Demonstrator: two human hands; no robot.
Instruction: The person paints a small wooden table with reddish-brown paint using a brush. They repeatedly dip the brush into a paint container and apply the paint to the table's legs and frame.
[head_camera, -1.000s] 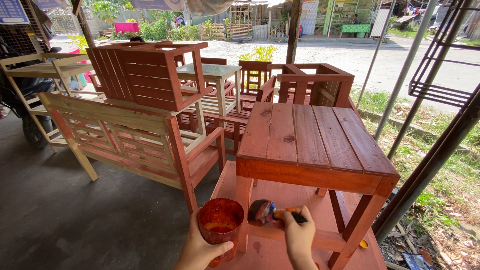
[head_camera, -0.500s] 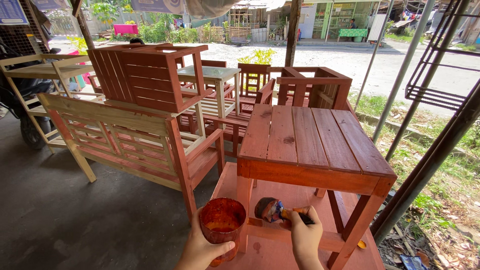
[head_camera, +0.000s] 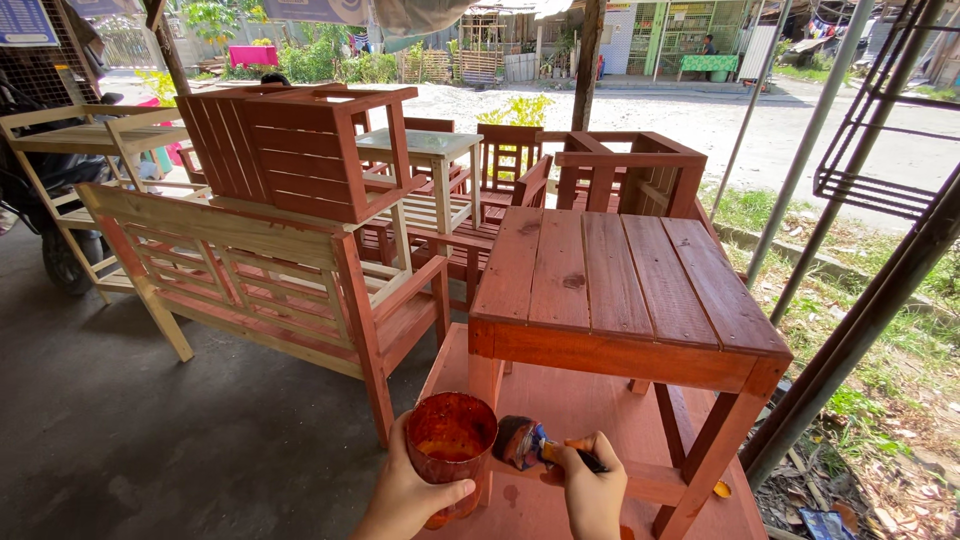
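Note:
My left hand (head_camera: 410, 495) grips a stain-smeared cup (head_camera: 450, 445) with reddish-brown liquid in it, held low near the front left leg of a small red-brown slatted wooden table (head_camera: 610, 290). My right hand (head_camera: 592, 490) holds a paintbrush (head_camera: 530, 443) by its handle, the dark wet bristles pointing left toward the cup's rim. Both hands hover over a stained flat board (head_camera: 570, 400) on which the table stands.
A wooden bench (head_camera: 250, 280), partly stained, stands to the left with an upturned red chair (head_camera: 290, 150) on it. More chairs (head_camera: 620, 175) and a pale unpainted table (head_camera: 430, 160) crowd behind. Metal poles (head_camera: 860, 330) rise at right beside grass; concrete floor (head_camera: 150, 440) lies at left.
The brush has shifted slightly left and closer to the cup. The cup and left hand have barely moved.

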